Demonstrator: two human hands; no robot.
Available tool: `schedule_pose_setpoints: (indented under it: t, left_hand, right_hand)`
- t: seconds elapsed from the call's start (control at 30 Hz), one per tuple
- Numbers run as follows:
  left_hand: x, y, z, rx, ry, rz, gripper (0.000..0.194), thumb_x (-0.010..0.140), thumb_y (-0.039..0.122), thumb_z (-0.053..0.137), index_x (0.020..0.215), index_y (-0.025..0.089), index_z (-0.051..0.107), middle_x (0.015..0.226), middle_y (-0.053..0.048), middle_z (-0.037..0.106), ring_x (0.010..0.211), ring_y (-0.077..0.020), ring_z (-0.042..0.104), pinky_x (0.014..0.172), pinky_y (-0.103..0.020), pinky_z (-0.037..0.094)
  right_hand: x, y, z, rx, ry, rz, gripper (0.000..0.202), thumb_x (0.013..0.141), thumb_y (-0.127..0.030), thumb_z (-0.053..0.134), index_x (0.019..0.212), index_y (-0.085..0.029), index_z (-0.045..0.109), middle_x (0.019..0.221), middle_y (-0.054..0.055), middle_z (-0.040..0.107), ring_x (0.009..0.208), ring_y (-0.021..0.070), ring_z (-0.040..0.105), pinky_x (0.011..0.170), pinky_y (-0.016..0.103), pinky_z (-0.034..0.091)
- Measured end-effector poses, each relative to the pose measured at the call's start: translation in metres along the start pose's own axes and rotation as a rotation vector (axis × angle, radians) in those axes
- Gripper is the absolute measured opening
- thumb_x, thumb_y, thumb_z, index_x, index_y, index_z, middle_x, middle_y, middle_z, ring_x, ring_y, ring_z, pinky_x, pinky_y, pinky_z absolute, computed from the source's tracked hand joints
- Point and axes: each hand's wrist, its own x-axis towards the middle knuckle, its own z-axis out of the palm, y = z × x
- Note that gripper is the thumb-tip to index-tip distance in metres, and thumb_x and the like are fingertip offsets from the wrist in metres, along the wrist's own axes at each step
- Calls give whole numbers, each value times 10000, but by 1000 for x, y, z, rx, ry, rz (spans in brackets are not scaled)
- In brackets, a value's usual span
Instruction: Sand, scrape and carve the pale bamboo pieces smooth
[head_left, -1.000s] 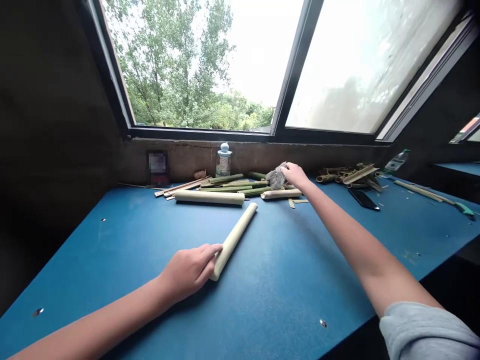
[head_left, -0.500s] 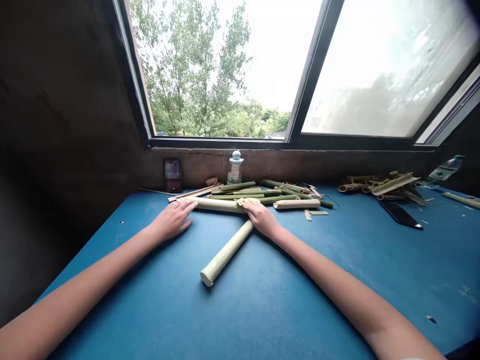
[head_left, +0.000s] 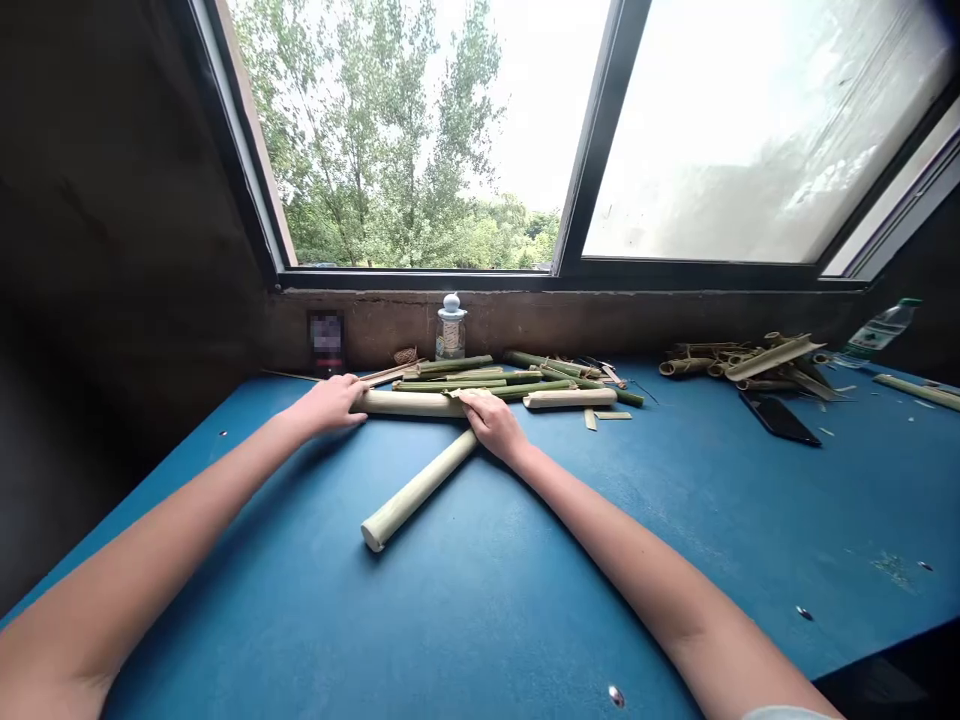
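Observation:
My left hand (head_left: 334,404) is closed round the left end of a pale, peeled bamboo tube (head_left: 409,403) that lies crosswise near the back of the table. The fingers of my right hand (head_left: 493,424) are wrapped over that tube's right end, with a thin pale strip showing at the fingertips. A second pale bamboo tube (head_left: 416,490) slants from under my right hand toward the front left, resting on the table. Just behind both hands lie several green bamboo lengths (head_left: 525,380). What sits beneath my right palm is hidden.
A split bamboo piece (head_left: 570,398) and small offcuts lie right of my hands. A jar with a round lid (head_left: 451,330) and a propped phone (head_left: 327,340) stand by the wall. Farther right are a bamboo pile (head_left: 757,362), a dark flat phone-like slab (head_left: 778,418) and a tilted bottle (head_left: 877,332).
My left hand has shifted from resting over the tube's left end to gripping round it. My right hand stays at the other end. The whole view has swung slightly right.

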Motion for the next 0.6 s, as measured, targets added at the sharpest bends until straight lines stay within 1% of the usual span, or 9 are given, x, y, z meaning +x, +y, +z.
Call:
schedule_pose_setpoints:
  t: [0.1,0.17,0.23,0.27,0.3,0.37,0.43,0.53,0.6]
  left_hand:
    - [7,3,4,-54,-49,-60,670,857,586,505,1389,179,488,1315,-153,562,1126,-301,602,887,-358,490]
    - [11,7,3,-62,-47,-79,665,836,613,512,1343,184,532,1267,-158,573,1095,-317,614,852,-368,492]
    - [11,10,-4,-69,-32,-74,605,807,619,547,1238,196,596,1203,-142,597,1045,-306,629,828,-348,487]
    - [10,10,-11,-74,-15,-68,574,797,618,562,1192,204,608,1187,-130,608,1023,-291,635,815,-331,482]
    - [8,10,-21,-78,6,-64,546,793,616,569,1156,209,609,1173,-118,619,1001,-277,640,797,-316,477]
    - [2,11,-47,-81,61,-66,502,804,616,560,1106,217,600,1117,-96,649,948,-260,648,746,-301,460]
    - [-8,15,-79,-91,107,-81,484,807,641,550,1047,224,600,972,-67,677,858,-257,652,678,-301,431]
    - [-28,33,-120,-185,156,-100,499,792,663,570,1061,245,604,860,-29,690,759,-235,649,624,-284,399]
    - [-42,52,-138,-171,196,-57,511,798,659,582,1115,258,599,885,-23,701,757,-224,649,624,-276,395]
  right_hand:
    - [-1,1,-5,66,108,136,323,987,-367,601,1258,-192,616,1292,97,620,1094,224,640,931,438,559]
    - [0,4,-14,100,190,247,339,983,-371,608,1263,-181,610,1276,95,624,1078,227,645,912,434,566]
    - [4,8,-27,131,270,354,346,980,-372,611,1264,-174,608,1270,95,625,1074,229,646,907,436,567]
    - [6,12,-36,148,308,404,344,981,-372,610,1265,-176,608,1275,96,623,1077,228,644,910,437,566]
    - [10,16,-45,169,346,450,346,981,-371,610,1267,-177,606,1280,98,621,1081,228,643,912,439,565]
    - [16,24,-67,224,415,534,346,982,-369,609,1271,-179,605,1287,100,617,1087,229,641,917,441,564]
    - [23,32,-88,305,465,602,356,978,-372,615,1273,-174,603,1286,97,617,1090,237,640,915,445,564]
    - [31,33,-112,477,478,648,376,971,-370,628,1284,-165,595,1281,98,616,1085,236,643,907,446,566]
    - [37,25,-122,597,451,634,365,984,-389,602,1271,-163,597,1244,98,635,1048,223,656,884,433,575]
